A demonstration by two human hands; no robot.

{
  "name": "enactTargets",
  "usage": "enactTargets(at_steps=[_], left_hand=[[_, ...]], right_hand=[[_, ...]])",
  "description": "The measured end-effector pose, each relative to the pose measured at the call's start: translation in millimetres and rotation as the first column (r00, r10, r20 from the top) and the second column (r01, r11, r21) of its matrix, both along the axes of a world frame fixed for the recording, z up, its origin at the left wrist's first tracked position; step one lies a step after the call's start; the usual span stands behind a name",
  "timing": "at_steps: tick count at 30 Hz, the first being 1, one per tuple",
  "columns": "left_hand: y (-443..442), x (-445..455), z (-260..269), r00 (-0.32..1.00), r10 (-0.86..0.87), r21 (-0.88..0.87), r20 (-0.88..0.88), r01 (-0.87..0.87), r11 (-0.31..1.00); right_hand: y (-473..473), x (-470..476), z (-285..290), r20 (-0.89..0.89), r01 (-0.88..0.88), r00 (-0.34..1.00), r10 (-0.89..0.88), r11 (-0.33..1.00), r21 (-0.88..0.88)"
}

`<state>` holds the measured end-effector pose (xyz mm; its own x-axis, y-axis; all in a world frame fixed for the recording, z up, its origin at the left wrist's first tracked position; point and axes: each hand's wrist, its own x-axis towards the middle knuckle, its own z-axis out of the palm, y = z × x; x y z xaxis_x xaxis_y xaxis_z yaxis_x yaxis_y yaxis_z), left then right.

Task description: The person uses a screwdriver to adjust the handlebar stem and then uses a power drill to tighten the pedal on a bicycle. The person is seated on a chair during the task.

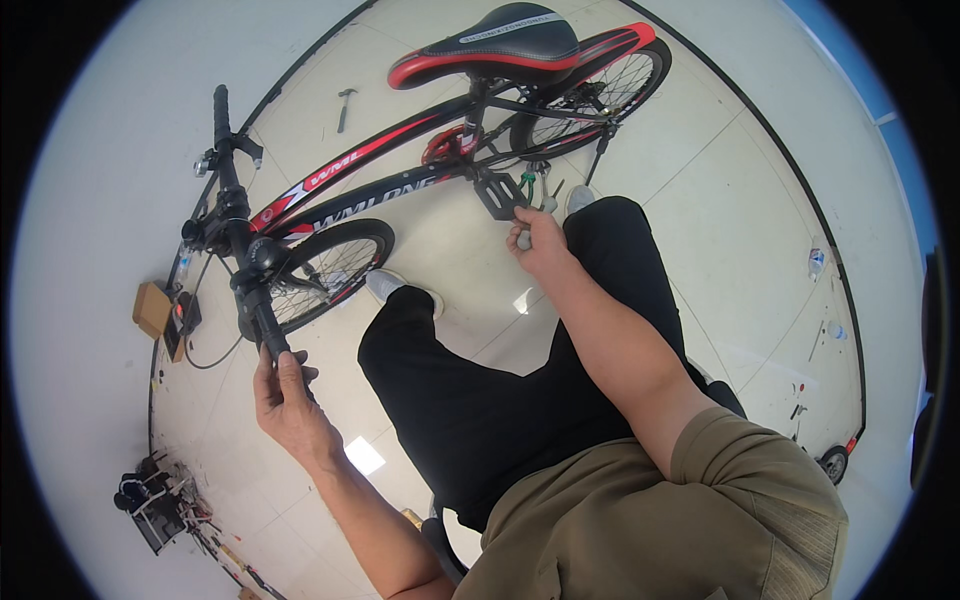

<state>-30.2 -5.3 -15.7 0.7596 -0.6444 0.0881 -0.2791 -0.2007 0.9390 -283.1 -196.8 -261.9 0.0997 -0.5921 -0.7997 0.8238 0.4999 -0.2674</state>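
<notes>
A black and red bicycle (pixel 360 161) stands across the upper left in the head view, its saddle (pixel 495 45) at the top. My left hand (pixel 289 390) is closed around the near grip of the handlebar (pixel 259 300), by the brake lever. With thumb and fingers my right hand (pixel 538 238) holds the outer edge of the black pedal (pixel 501 196). The front wheel (pixel 330 270) lies between the handlebar and my left shoe. Behind the pedal, a kickstand (pixel 598 161) reaches down near the rear wheel (pixel 630 82).
A claw hammer (pixel 343 111) lies beyond the frame. Green-handled pliers (pixel 528 184) and other tools rest on the floor behind the pedal. An opened cardboard box (pixel 152 309) is at the left, bicycle parts (pixel 161 506) at lower left. Plastic bottles (pixel 816 264) lie at the right.
</notes>
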Motion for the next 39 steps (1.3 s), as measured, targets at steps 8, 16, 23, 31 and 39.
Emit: enactTargets(at_steps=[8,16,23,31,39], left_hand=[[-1.6,-2.9,2.3,1.000,0.005,0.015,0.013,-0.005,1.000],[-0.2,-0.6,0.8,1.000,0.009,0.001,-0.004,-0.009,1.000],[-0.8,0.5,-1.8,1.000,-0.009,-0.019,-0.017,0.009,1.000],[-1.5,-2.5,1.8,1.000,0.001,-0.001,-0.011,-0.001,1.000],[-0.4,-0.8,1.1,1.000,0.003,0.000,-0.010,-0.003,1.000]], right_hand=[[5.3,4.9,12.0,-0.418,-0.067,0.908,0.000,0.987,-0.145],[9.3,7.9,24.9,-0.342,0.093,0.935,-0.095,0.995,-0.022],[1.6,1.1,-4.2,0.244,0.024,0.967,-0.067,0.984,0.174],[-4.9,-4.6,-21.1,0.286,0.024,0.958,-0.020,1.000,-0.011],[0.4,4.7,12.9,-0.362,-0.028,0.932,-0.021,0.991,-0.129]])
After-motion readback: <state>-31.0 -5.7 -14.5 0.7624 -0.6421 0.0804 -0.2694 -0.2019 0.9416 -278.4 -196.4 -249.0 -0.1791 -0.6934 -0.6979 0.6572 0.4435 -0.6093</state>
